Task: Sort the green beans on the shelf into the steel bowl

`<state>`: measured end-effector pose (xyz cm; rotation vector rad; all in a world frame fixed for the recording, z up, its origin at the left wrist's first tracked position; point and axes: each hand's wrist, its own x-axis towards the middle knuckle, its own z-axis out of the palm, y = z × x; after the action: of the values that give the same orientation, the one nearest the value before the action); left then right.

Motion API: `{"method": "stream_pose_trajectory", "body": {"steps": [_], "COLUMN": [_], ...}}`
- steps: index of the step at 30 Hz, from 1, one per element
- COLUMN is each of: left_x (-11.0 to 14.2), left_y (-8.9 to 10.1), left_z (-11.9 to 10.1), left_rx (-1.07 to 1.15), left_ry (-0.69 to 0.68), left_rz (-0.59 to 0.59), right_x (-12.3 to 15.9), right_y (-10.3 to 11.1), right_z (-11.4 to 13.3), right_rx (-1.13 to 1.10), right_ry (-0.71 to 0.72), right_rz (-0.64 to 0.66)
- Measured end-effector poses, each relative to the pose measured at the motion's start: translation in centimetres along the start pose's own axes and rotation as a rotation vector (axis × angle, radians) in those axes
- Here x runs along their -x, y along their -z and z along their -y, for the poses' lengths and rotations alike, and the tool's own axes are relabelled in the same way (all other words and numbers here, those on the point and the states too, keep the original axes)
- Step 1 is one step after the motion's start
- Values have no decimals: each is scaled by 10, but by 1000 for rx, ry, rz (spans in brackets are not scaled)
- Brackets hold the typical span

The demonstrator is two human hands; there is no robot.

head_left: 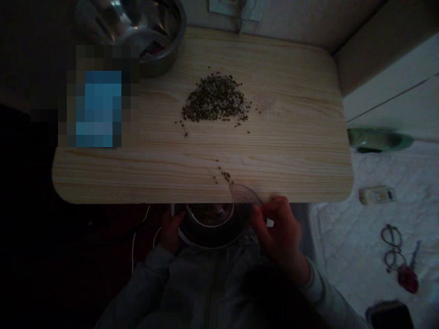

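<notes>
A pile of small dark seeds (pixel 215 99) lies in the middle of a light wooden table (pixel 295 151). A few loose seeds (pixel 222 175) sit near the table's front edge. My right hand (pixel 279 226) pinches a clear flat plastic scraper (pixel 245 195) whose tip rests on the table edge beside those seeds. Just below the edge, my left hand (pixel 170 228) holds the rim of a metal bowl (pixel 209 224) with dark contents. The fingers of my left hand are curled around the bowl's left side.
A large steel bowl (pixel 144 32) stands at the table's back left, next to a blurred blue patch (pixel 99 107). To the right, on a pale surface, lie a green object (pixel 377 139), a small white item (pixel 376 195), glasses (pixel 391 246) and a red thing (pixel 407 278).
</notes>
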<state>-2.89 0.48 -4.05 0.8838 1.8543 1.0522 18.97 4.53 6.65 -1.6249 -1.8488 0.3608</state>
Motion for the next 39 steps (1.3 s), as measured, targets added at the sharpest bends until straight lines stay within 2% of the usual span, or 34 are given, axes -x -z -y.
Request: {"method": "stream_pose_trajectory", "body": {"steps": [4, 7, 11, 15, 17, 22, 25, 29, 33, 36, 39], "left_x": [1, 1, 0, 0, 0, 0, -1, -1, -1, -2, -2], "left_y": [7, 6, 3, 4, 4, -3, -8, -8, -7, -8, -9], "left_z": [9, 6, 3, 3, -6, -40, -48, -44, -38, -33, -32], "left_rx": [-40, -43, -10, -4, -5, 29, 88, 66, 80, 172, 165], "left_ry": [-21, -13, 63, 38, 55, 232, 283, 324, 363, 357, 323], "left_rz": [-17, -14, -28, -37, -27, -32, -40, -87, -69, -45, -55], "right_x": [0, 0, -1, -6, -10, -24, -31, -34, -35, -36, -36], "right_y": [1, 3, 6, 11, 15, 24, 28, 33, 40, 43, 41], "right_z": [-2, -6, -14, -21, -25, -32, -36, -43, -48, -46, -40], "right_rx": [1, -3, -36, -45, -42, -44, -40, -93, -179, -180, -153], "right_ry": [-6, -23, -79, -91, -64, -34, -57, -180, -260, -230, -154], "right_rz": [8, 19, 57, 90, 104, 161, 165, 174, 127, 140, 206]}}
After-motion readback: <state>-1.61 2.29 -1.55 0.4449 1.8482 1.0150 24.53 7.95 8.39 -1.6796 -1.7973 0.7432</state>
